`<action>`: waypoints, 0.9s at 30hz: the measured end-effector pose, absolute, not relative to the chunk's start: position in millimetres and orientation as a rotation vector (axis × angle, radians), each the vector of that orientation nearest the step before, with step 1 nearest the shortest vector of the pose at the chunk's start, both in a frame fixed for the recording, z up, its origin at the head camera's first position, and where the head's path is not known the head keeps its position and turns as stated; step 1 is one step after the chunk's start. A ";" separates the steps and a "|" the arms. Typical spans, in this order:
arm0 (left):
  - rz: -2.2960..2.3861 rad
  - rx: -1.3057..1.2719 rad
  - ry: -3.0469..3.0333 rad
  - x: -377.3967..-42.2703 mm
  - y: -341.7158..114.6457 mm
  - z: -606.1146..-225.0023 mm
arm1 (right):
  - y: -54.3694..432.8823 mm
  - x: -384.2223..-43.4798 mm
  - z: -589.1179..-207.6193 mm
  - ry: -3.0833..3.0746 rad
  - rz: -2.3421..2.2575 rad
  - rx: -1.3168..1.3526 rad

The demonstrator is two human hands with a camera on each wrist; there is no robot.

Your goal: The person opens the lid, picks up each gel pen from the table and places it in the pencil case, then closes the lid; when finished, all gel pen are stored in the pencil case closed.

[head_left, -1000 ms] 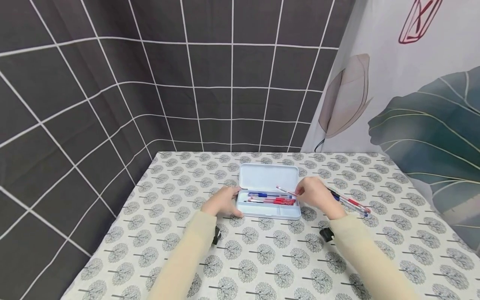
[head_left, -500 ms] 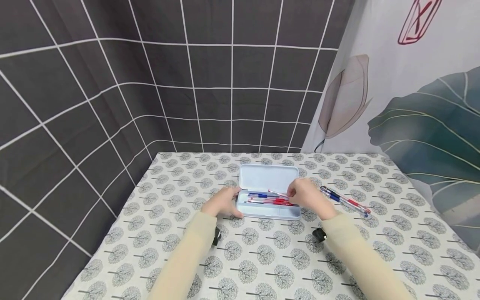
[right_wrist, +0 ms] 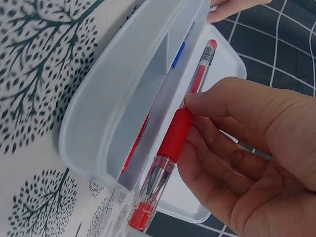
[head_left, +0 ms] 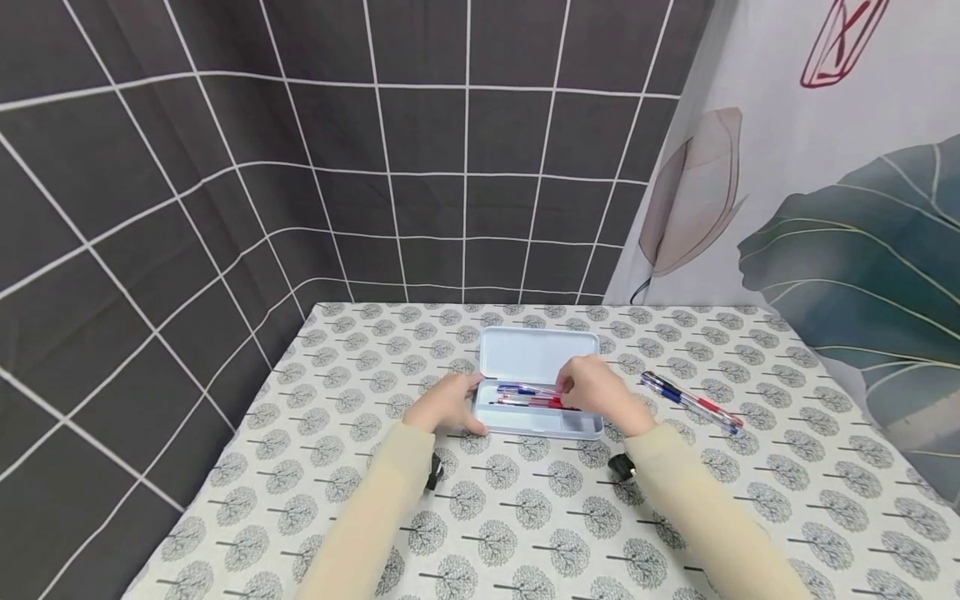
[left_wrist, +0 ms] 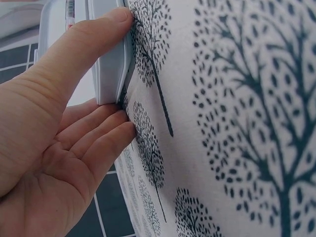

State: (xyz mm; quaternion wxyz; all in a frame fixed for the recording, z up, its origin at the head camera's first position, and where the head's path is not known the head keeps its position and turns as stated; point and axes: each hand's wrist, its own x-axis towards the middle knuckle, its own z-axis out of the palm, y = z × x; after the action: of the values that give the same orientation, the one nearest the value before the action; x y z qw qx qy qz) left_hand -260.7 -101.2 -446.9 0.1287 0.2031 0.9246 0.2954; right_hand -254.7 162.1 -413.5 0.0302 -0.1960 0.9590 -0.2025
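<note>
Lying closest are two cream sleeves (head_left: 360, 517) over a tree-print tablecloth (head_left: 525, 533). Next up, the left hand (head_left: 444, 402), fingers loosely extended against the end of a light blue pencil case (head_left: 517, 426), thumb at the front corner. The right hand (head_left: 596, 387) has a red pen (right_wrist: 177, 131) pinched between thumb and fingers over the open case; can't really tell if the pen touches anything in there. Blue and red pens (head_left: 516, 388) lie in the back compartment, more loose pens (head_left: 690, 403) off to the right. Lid (head_left: 525, 354) tipped back, dark grid backdrop (head_left: 420, 200) farthest.
</note>
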 end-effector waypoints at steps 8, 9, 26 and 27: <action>0.859 0.601 2.690 -261.9 -101.4 -447.4 | 156.1 -259.7 -417.6 2.972 -0.615 -0.628; 0.860 0.598 2.690 -261.8 -101.3 -447.5 | 155.6 -260.3 -418.3 2.974 -0.617 -0.638; 0.857 0.579 2.690 -260.0 -100.2 -446.6 | 141.8 -262.1 -422.9 2.913 -0.669 -0.581; 0.853 0.580 2.691 -260.1 -100.2 -446.6 | 141.1 -262.1 -423.6 2.913 -0.664 -0.584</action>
State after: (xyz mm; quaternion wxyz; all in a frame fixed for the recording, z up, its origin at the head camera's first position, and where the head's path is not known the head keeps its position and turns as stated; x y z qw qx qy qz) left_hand -260.1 -100.2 -446.6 0.1296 0.1994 0.9259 0.2936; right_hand -262.1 141.1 -423.6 0.0486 -0.1916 0.9558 -0.2178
